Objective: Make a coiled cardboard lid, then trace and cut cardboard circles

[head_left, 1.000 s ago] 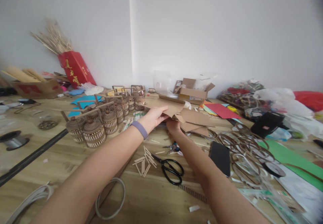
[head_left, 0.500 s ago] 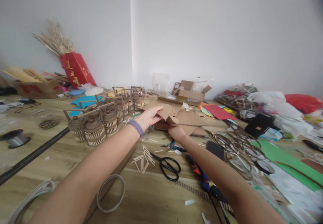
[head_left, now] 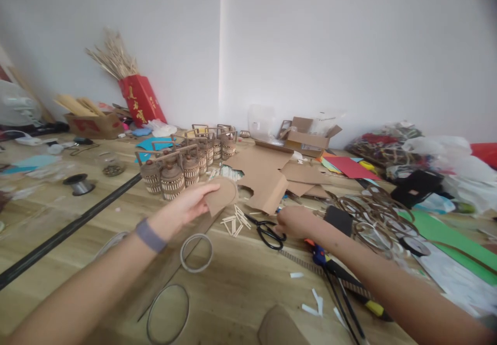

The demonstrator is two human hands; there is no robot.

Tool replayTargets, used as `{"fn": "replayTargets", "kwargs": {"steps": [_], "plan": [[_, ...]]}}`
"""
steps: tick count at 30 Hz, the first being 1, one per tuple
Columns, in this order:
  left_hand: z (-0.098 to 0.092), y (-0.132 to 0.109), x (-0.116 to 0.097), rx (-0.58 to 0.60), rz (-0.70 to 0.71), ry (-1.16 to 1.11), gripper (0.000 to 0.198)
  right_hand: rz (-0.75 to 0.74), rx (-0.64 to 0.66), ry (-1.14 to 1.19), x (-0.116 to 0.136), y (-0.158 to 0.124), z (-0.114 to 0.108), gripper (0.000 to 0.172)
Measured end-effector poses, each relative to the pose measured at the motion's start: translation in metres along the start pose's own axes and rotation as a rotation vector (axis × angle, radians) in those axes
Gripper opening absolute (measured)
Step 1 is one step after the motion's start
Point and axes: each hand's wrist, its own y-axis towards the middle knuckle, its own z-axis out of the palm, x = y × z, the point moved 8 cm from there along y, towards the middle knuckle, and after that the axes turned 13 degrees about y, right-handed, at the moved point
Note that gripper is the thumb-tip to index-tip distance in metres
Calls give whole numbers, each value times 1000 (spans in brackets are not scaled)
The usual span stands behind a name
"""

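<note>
My left hand (head_left: pixel 191 201) pinches a small piece of brown cardboard (head_left: pixel 222 196) with a rounded outline on it, held above the table left of centre. My right hand (head_left: pixel 295 221) is over the black-handled scissors (head_left: pixel 268 237), its fingers curled at the right handle loop. The scissors lie on the table, blades pointing away to the left. Between the hands is a small heap of thin wooden sticks (head_left: pixel 236 221). Behind it lies a large cardboard sheet (head_left: pixel 261 168) with curved cut-outs along its edge.
Several small woven lidded baskets (head_left: pixel 173 180) with handles stand at left. Pale rings (head_left: pixel 196 268) lie in front. A blue glue gun (head_left: pixel 319 254) sits under my right forearm. Brown hoops (head_left: pixel 357 213) and green paper (head_left: pixel 452 239) are at right, an open cardboard box (head_left: pixel 308 142) at the back.
My left hand has drawn the small cardboard piece away from the large sheet, leftward and nearer. My right hand has left the sheet and come to the scissors. The view has shifted left.
</note>
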Motion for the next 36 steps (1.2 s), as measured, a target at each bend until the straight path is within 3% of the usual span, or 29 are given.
{"fn": "replayTargets", "kwargs": {"steps": [4,8,10,12,13,15,18,21,23,27,31,36], "plan": [[-29,-58,53,-127,-18,-104,20,-98,-39,34,43,-48,-3,25],[-51,-117,131,-301,-130,-150,27,-88,-21,21,75,-105,40,25],[-59,-146,165,-319,-209,-128,32,-71,-16,4,79,-133,75,46],[-61,-168,185,-203,-256,-35,34,-123,-89,27,80,-157,106,77],[-64,-176,190,-170,-251,36,36,-131,-149,40,77,-166,118,83],[-77,-185,192,-182,-210,210,43,-103,-248,82,66,-180,139,88],[-94,-185,186,-273,-120,441,52,-51,-336,163,53,-186,159,80],[-84,-174,185,-172,-92,529,49,-55,-367,245,53,-182,165,65],[-73,-165,182,-92,-78,576,45,-46,-389,286,54,-178,163,61],[-56,-142,168,-58,-20,702,40,-40,-410,389,54,-166,152,65],[-53,-125,154,-130,46,636,41,-22,-483,488,52,-144,135,67],[-53,-127,159,-218,-33,443,41,-104,-523,622,68,-119,124,64]]}}
